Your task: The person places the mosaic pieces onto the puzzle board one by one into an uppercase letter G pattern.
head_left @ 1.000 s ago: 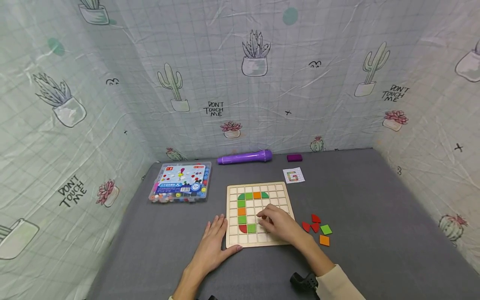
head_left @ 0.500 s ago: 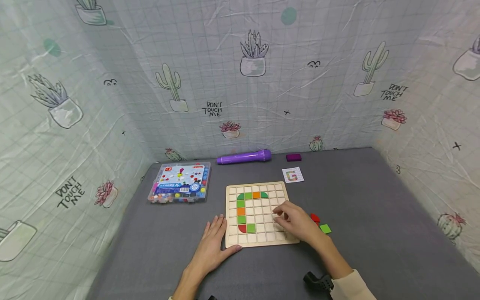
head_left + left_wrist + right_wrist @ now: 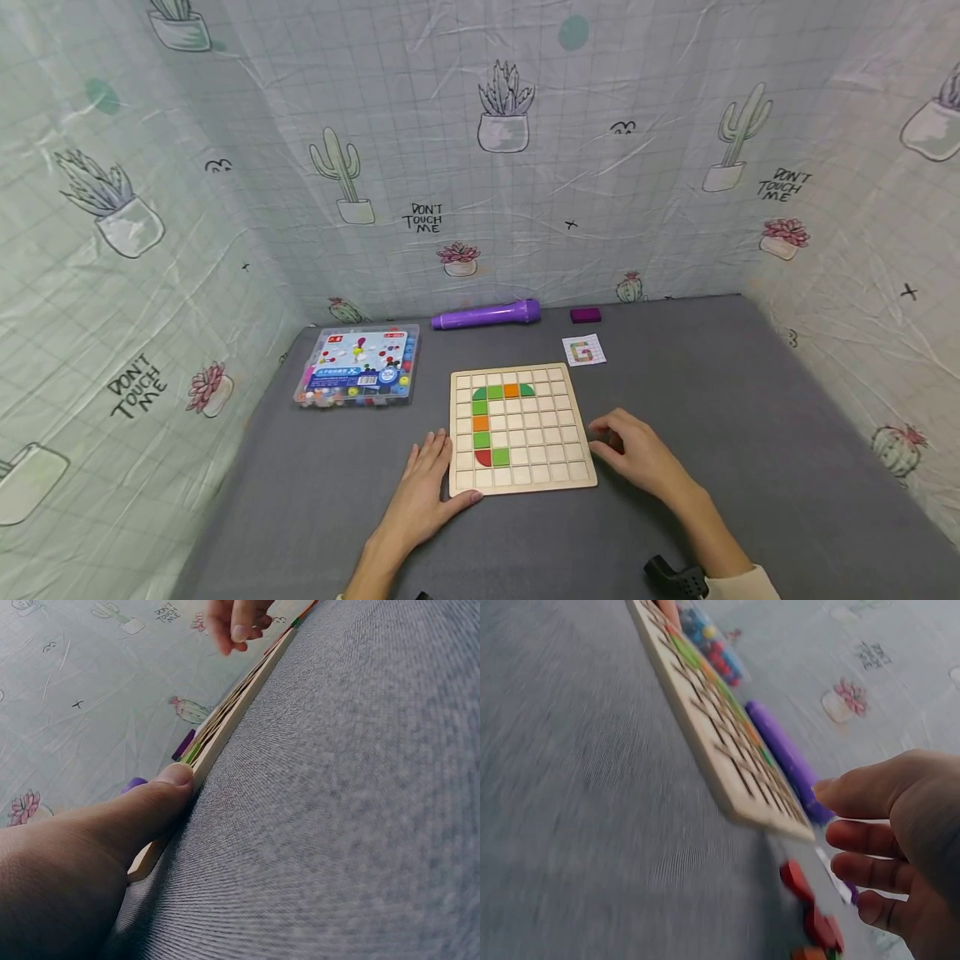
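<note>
A wooden grid board [image 3: 547,433] lies on the grey mat, with green, orange and red tiles [image 3: 481,423] set in a partial G shape along its left side. My left hand [image 3: 427,487] lies flat beside the board's front left corner, and its thumb [image 3: 169,784] presses the board's edge [image 3: 225,724]. To the right of the board, my right hand [image 3: 633,454] hovers with loosely curved fingers and holds nothing. It hides the loose tiles in the head view. In the right wrist view, red tiles [image 3: 810,900] and an orange one [image 3: 806,952] lie just under its fingers [image 3: 862,851].
A small card with a G pattern [image 3: 583,351], a purple pen [image 3: 487,315] and a small purple block [image 3: 585,315] lie behind the board. A clear box of beads [image 3: 358,375] sits at the back left. Cactus-print cloth walls [image 3: 112,275] close in three sides.
My right hand has moved off the board to the right and now covers the loose tiles. The left hand and the board have stayed put.
</note>
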Tool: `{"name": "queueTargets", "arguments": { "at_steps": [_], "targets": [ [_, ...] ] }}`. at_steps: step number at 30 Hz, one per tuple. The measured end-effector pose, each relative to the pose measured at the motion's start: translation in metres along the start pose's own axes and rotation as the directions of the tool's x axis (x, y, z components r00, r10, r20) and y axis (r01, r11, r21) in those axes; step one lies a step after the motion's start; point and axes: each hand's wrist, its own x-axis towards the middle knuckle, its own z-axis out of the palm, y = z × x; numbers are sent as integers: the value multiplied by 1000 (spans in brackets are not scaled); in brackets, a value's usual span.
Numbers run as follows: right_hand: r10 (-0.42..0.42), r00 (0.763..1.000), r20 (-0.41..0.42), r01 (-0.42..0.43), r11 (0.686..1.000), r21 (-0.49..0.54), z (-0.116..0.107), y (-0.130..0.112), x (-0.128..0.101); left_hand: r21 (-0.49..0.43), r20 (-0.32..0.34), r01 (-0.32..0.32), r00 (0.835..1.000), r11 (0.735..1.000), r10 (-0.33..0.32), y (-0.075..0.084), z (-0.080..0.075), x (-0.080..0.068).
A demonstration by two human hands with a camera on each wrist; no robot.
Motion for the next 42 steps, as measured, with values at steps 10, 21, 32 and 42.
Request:
{"name": "queueTargets", "arguments": {
  "at_steps": [10, 21, 32, 42],
  "targets": [
    [82, 996, 23, -81, 996, -43, -18, 19, -28, -5, -2, -2, 1000, 1000, 2, -1, 1, -1],
    [97, 994, 47, -95, 994, -49, -28, 37, -48, 1, -7, -1, 1000, 1000, 1, -3, 2, -1],
    [15, 998, 53, -16, 1000, 20, -35, 46, -56, 1, -2, 0, 1000, 1000, 0, -3, 3, 1],
    [15, 999, 48, -16, 1000, 11, -34, 47, -51, 9, 5, 5, 1000, 1000, -5, -3, 3, 1]
  ]
}}
